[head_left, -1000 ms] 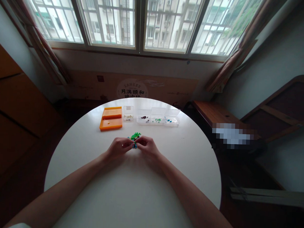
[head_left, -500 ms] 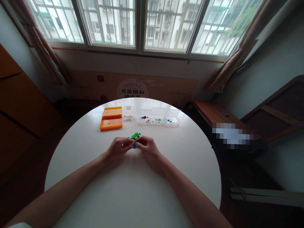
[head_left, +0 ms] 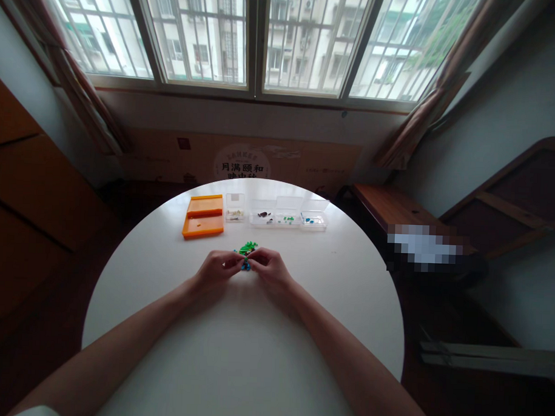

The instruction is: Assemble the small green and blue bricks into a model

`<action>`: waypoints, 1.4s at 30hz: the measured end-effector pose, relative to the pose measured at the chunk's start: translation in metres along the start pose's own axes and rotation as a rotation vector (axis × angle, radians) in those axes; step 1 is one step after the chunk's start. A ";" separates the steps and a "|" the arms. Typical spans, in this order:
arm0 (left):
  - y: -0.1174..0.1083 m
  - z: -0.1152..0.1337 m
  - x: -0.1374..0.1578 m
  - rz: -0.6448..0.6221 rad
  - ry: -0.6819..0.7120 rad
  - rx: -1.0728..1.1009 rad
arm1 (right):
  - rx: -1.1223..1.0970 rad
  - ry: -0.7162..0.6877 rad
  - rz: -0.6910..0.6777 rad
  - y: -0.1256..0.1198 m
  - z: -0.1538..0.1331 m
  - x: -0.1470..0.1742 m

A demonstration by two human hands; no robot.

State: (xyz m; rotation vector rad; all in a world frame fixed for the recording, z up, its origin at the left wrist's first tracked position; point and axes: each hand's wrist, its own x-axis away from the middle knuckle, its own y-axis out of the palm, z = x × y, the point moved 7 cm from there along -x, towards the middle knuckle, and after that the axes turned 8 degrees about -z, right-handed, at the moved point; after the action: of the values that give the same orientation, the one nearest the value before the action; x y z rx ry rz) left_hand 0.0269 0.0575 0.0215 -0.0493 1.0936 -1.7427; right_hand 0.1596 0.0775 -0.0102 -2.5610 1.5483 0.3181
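Between my hands, over the white round table (head_left: pixel 236 352), is a small building-brick model (head_left: pixel 247 248), bright green on top with blue and dark parts lower down. My left hand (head_left: pixel 218 265) pinches it from the left side, thumb and index finger closed. From the right, my right hand (head_left: pixel 270 267) grips it with fingertips pressed together. The fingers cover much of the model's middle, so its exact shape and any tiny piece between the fingertips cannot be made out.
Beyond my hands stands an open orange case (head_left: pixel 204 225) with a small piece inside. Right of it are open clear plastic boxes: one with pale pieces (head_left: pixel 235 215), then others holding dark pieces (head_left: pixel 264 216), green pieces (head_left: pixel 287 220) and blue pieces (head_left: pixel 310 220).
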 end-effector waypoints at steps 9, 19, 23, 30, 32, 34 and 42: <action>0.001 -0.002 0.001 -0.006 0.000 0.009 | -0.004 -0.005 -0.003 -0.001 0.000 0.000; 0.002 -0.002 0.001 -0.018 -0.008 0.006 | 0.005 -0.007 -0.008 0.000 0.001 0.000; 0.002 -0.002 0.000 -0.019 -0.006 0.007 | 0.032 -0.014 -0.011 0.000 0.001 0.000; 0.002 -0.002 0.001 -0.016 -0.015 0.009 | 0.029 -0.009 -0.012 0.000 0.001 0.000; 0.003 -0.003 0.001 -0.021 -0.015 0.012 | 0.026 -0.007 -0.012 0.000 0.002 0.000; 0.003 -0.002 0.000 -0.020 -0.009 0.012 | 0.029 -0.007 -0.011 0.000 0.002 0.000; 0.002 0.000 0.000 -0.030 -0.014 0.008 | 0.075 -0.009 0.000 -0.001 -0.001 0.001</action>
State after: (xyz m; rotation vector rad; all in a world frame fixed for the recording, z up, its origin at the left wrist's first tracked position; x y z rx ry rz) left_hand 0.0281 0.0578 0.0201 -0.0736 1.0802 -1.7713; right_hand 0.1606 0.0769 -0.0090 -2.4991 1.5276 0.2654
